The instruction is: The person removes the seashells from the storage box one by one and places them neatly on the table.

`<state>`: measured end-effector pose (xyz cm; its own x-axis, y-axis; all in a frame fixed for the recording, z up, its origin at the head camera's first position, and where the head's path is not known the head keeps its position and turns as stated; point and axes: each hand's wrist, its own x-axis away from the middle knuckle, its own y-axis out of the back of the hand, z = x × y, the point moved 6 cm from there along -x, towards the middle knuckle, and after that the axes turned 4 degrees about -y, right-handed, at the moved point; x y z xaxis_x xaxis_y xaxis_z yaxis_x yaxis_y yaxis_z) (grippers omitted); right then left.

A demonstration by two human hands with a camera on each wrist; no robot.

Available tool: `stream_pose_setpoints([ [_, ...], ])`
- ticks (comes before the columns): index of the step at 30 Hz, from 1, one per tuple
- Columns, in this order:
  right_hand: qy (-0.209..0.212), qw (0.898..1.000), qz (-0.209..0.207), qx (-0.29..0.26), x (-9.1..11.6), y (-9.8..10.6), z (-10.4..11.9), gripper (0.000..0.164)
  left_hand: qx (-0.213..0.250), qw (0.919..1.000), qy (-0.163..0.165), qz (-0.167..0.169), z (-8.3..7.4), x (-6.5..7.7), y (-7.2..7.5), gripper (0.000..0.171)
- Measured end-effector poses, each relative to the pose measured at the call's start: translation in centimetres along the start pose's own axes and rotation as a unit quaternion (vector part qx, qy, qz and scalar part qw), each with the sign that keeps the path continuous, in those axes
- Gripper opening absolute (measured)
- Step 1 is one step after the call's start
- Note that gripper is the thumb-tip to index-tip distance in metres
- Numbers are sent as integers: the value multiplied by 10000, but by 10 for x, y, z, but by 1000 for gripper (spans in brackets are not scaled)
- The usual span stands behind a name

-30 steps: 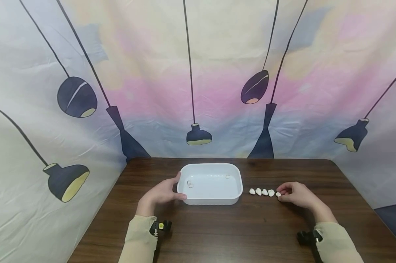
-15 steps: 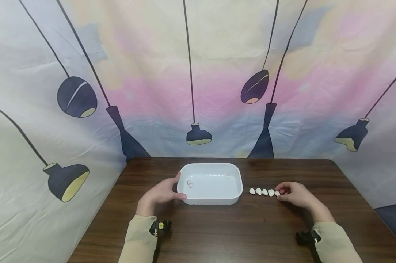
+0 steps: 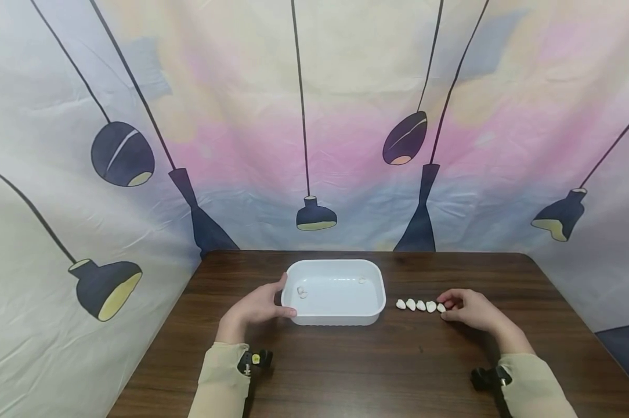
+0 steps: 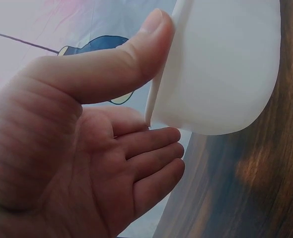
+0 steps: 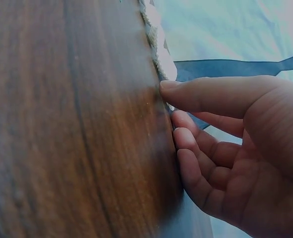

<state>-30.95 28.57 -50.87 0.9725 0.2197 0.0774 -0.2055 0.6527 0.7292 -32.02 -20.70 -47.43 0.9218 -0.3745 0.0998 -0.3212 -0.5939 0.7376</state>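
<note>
A white rectangular dish [image 3: 340,320] stands on the table, with small pale ring-like shapes [image 3: 302,292] inside at its left and another at the back right. My left hand [image 3: 256,303] holds the dish by its left end. In the left wrist view its thumb [image 4: 154,37] lies against the rim and the other fingers are beside the outer wall. Right of the dish, several small white shell-like pieces [image 3: 421,305] form a row. My right hand [image 3: 473,307] pinches the rightmost shell-like piece [image 3: 441,308], partly hidden by the fingertips; in the right wrist view the fingers are curled low at the table.
The dark wooden table [image 3: 346,371] has its back edge against a cloth [image 3: 340,145] printed with hanging lamps. Each wrist carries a small black camera, the left one [image 3: 255,360] near the dish's front left and the right one [image 3: 489,378] below the row.
My right hand first shifts slightly left with the end piece, closer to the row, then almost stays in place. The left hand and the dish have not visibly moved.
</note>
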Motion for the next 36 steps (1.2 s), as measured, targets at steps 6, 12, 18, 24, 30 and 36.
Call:
stream_pose_setpoints([
  [6, -44, 10000, 20, -31, 0, 1, 0, 32, 39, 10000, 20, 0, 0, 1, 0, 109],
  [12, -43, 9999, 41, -93, 0, 1, -3, 35, -13, 10000, -1, 5, 0, 0, 0, 109],
  [18, -21, 9998, 115, -174, 1, 2, -3, 36, -50, 10000, 11, 4, 1, 0, 0, 109],
  [24, 136, 9994, 82, -304, 1, 8, 2, 37, -57, 10000, 4, 12, 1, 0, 1, 110],
  [30, 345, 9977, -240, -523, -3, 13, 19, 39, -37, 10000, -31, 8, 1, 0, 1, 109],
  [36, 685, 9878, -852, -1107, -6, 7, 64, 35, 4, 10000, -59, 47, -2, 1, 1, 108],
])
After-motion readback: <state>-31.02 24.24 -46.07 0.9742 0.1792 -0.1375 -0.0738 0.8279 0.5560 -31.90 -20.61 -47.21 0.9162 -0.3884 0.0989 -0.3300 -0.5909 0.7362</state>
